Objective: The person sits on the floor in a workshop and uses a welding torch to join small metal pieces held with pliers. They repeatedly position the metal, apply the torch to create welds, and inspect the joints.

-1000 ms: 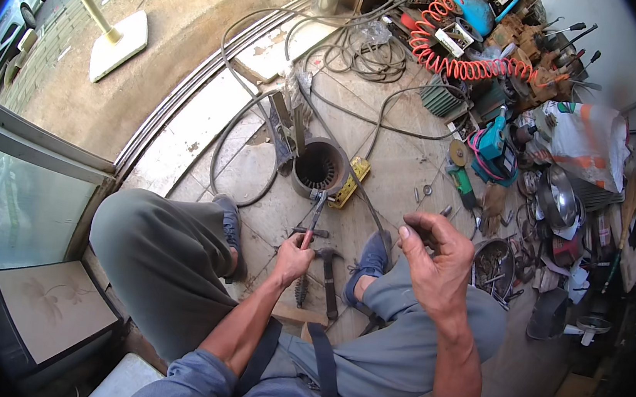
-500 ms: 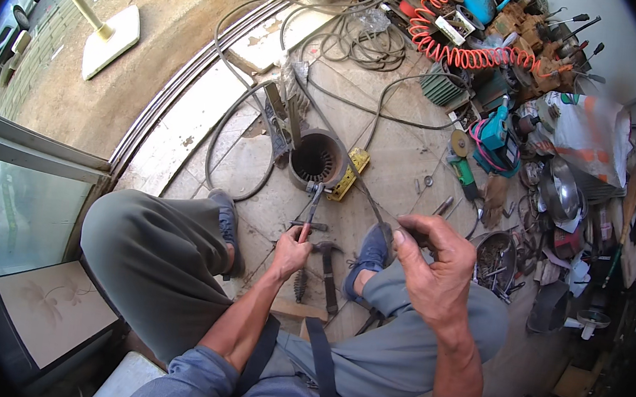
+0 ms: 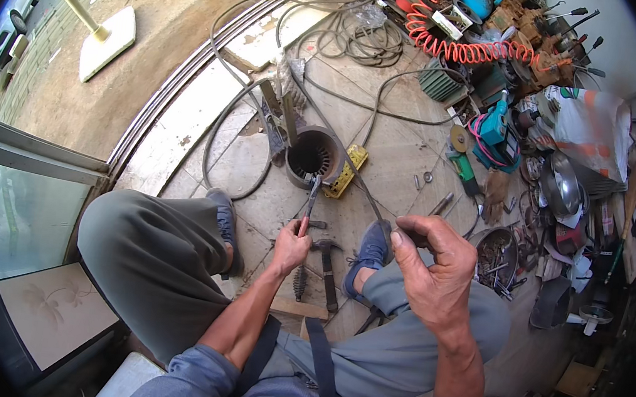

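Work status: judged from this view, the work on the metal cylinder (image 3: 330, 159) is under way and not finished. The cylinder stands upright on the tiled floor (image 3: 399, 164), its open end up. Slots or ribs show around its inner wall; the depth of the bore is too dark to inspect, so the portion completed and the portion remaining cannot be measured.

Tool position: the left hand (image 3: 292, 250) has its grip closed around the red-handled tool (image 3: 309, 207). The tool head is at the near rim of the cylinder; firm contact cannot be confirmed. The cylinder therefore lies directly ahead of the left grip, one tool length beyond it.

Right hand (image 3: 434, 273): raised, fingers curled, with a narrow thumb-to-finger gap; whether it holds anything cannot be told. The cylinder lies ahead and to its left, well apart. The hammer (image 3: 329, 273) lies on the floor between the feet, untouched
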The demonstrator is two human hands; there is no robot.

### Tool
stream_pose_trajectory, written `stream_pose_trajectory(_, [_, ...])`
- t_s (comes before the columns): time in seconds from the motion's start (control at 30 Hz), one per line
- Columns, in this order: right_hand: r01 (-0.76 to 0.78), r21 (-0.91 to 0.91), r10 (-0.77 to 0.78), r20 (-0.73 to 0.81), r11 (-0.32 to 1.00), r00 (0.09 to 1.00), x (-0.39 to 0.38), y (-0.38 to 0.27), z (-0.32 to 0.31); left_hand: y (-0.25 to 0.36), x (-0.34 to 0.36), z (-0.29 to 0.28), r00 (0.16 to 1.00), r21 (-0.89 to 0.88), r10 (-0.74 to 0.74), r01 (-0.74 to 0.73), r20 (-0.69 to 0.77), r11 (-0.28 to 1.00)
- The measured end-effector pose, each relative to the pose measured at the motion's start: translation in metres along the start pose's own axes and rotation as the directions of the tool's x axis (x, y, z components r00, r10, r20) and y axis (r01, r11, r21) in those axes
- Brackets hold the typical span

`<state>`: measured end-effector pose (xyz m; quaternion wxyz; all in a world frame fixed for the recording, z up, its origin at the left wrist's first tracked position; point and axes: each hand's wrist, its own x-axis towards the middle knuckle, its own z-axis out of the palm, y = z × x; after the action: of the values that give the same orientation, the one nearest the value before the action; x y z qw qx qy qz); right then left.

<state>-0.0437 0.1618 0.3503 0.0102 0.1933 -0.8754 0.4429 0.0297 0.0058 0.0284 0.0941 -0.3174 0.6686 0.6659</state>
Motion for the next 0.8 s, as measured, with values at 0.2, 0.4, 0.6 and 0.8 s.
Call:
stream_pose_trajectory(0.2, [-0.003, -0.006, 0.003, 0.013, 1.000, 1.000, -0.001, 0.002, 0.000, 0.007, -0.006, -0.001, 1.000, 0.071, 0.015, -0.015, -0.004, 0.997])
stream_pose_trajectory(0.4, [-0.002, -0.017, 0.002, 0.023, 1.000, 1.000, -0.001, 0.001, 0.001, 0.020, -0.009, -0.002, 0.999, 0.009, -0.030, 0.030, 0.031, 1.000])
stream_pose_trajectory(0.6, [-0.007, -0.018, 0.008, 0.028, 1.000, 1.000, 0.000, 0.000, 0.004, -0.002, 0.001, 0.000, 1.000, 0.104, 0.002, -0.004, 0.020, 0.995])
stream_pose_trajectory(0.8, [-0.036, 0.003, 0.036, 0.030, 0.999, 0.999, 0.000, 0.000, 0.006, -0.001, 0.002, 0.001, 0.999, 0.104, -0.015, 0.012, 0.036, 0.995])
